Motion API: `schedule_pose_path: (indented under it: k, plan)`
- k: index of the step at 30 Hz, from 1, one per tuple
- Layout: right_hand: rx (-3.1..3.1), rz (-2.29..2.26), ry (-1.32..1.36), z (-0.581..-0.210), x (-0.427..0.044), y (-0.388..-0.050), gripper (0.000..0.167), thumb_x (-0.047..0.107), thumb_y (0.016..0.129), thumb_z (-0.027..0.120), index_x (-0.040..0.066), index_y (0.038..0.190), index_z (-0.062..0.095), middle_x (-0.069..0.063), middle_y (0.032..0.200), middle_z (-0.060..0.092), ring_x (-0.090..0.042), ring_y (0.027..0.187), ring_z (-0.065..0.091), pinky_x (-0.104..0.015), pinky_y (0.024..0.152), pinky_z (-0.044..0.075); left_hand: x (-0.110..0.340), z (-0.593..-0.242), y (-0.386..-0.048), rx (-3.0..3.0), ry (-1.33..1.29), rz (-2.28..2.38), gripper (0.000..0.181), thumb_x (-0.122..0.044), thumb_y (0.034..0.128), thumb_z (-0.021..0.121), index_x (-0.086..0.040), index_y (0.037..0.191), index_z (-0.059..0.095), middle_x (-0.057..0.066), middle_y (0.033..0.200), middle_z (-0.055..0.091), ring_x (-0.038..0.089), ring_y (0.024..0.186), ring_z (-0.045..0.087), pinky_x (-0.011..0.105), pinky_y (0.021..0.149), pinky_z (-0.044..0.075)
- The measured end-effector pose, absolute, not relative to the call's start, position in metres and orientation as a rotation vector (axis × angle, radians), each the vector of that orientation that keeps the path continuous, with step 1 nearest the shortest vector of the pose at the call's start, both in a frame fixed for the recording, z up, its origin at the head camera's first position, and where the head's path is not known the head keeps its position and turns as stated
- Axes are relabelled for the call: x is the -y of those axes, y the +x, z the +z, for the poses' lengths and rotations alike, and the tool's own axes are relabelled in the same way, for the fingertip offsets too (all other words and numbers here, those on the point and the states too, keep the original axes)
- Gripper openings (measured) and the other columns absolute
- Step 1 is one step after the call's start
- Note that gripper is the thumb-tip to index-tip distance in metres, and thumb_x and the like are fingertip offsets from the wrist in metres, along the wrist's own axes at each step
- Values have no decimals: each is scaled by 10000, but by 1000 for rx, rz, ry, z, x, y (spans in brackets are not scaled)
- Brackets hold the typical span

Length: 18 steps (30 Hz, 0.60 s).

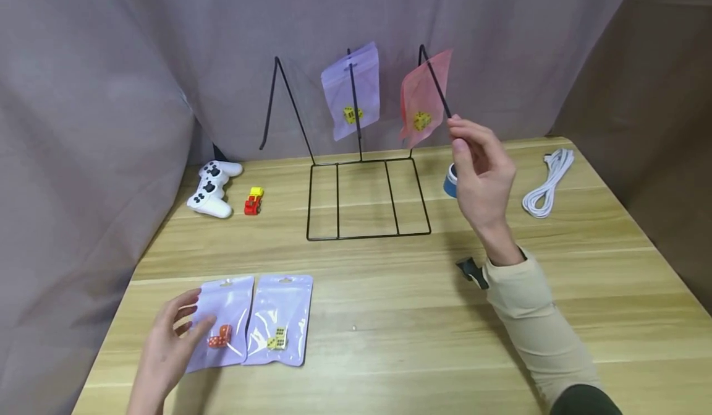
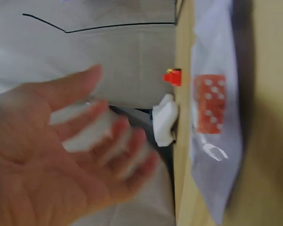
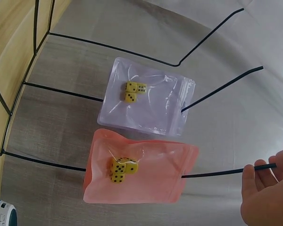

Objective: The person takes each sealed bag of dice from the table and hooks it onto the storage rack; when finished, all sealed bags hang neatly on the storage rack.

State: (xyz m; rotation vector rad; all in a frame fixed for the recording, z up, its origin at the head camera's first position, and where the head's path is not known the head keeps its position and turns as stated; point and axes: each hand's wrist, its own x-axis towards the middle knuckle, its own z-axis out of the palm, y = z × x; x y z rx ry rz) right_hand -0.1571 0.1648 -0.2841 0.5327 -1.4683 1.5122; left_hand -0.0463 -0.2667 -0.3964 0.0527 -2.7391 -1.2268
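Note:
My right hand (image 1: 483, 171) pinches the front end of the right prong of a black wire rack (image 1: 368, 237). A pink zip bag (image 3: 141, 169) with yellow dice hangs on that prong. On the middle prong hangs a purple zip bag (image 1: 350, 90), also with yellow dice; the left prong is bare. My left hand (image 1: 169, 341) is over the left edge of a purple bag with red dice (image 1: 230, 303), its fingers loosely bent and apart from the bag in the left wrist view. Beside it lies a purple bag with pale yellow dice (image 1: 283, 307).
A white game controller (image 1: 211, 189) and a small red and yellow toy (image 1: 253, 201) lie at the back left. Behind my right hand is a blue round object (image 1: 450, 183), partly hidden. A coiled white cable (image 1: 547, 183) lies at the right. Grey curtain backs the wooden table.

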Motion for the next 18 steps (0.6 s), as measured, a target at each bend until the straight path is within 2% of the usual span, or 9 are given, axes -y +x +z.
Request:
schedule_pose_path:
  k: [3, 5, 7, 10, 14, 18]
  plan:
    - [1473, 1500, 536, -284, -165, -157, 118, -186, 860, 515, -218, 952, 583, -255, 1047, 635, -377, 1093, 568, -429, 980, 479, 273, -401, -46, 2951, 175, -1160, 732, -92, 817, 741, 45, 1399, 319, 363, 1303, 333, 484, 1153, 398, 526, 980, 446]
    - [1476, 1494, 540, -284, -165, -157, 117, -185, 861, 514, -219, 951, 580, -260, 1046, 633, -379, 1093, 568, -432, 980, 479, 277, -404, -46, 3071, 247, -1127, 856, -145, 795, 763, 54, 1428, 222, 421, 1332, 220, 573, 1177, 296, 704, 974, 317]
    - [1479, 1487, 541, -285, -165, -157, 117, -181, 862, 515, -218, 952, 581, -262, 1044, 632, -379, 1093, 569, -431, 980, 479, 280, -406, -46, 3143, 296, -1099, 925, -180, 770, 782, 55, 1437, 186, 441, 1344, 164, 597, 1179, 263, 721, 986, 271]
    - [1477, 1484, 535, -285, -165, -157, 116, -176, 864, 516, -218, 950, 581, -258, 1041, 634, -376, 1092, 571, -426, 976, 483, 281, -410, -47, 3156, 309, -1119, 952, -166, 742, 799, 69, 1433, 189, 441, 1341, 166, 595, 1174, 265, 717, 989, 273]
    - [1476, 1486, 526, -284, -165, -157, 114, -171, 864, 517, -219, 947, 579, -250, 1041, 638, -361, 1091, 576, -417, 973, 486, 282, -415, -48, 3133, 285, -1154, 957, -153, 727, 812, 76, 1429, 203, 409, 1316, 244, 549, 1165, 318, 672, 989, 331]
    - [1488, 1473, 526, -284, -165, -157, 112, -169, 865, 517, -221, 945, 575, -255, 1040, 638, -356, 1086, 579, -412, 969, 491, 283, -419, -49, 3070, 276, -1272, 934, -81, 720, 814, 98, 1414, 215, 414, 1304, 271, 562, 1162, 375, 608, 987, 400]
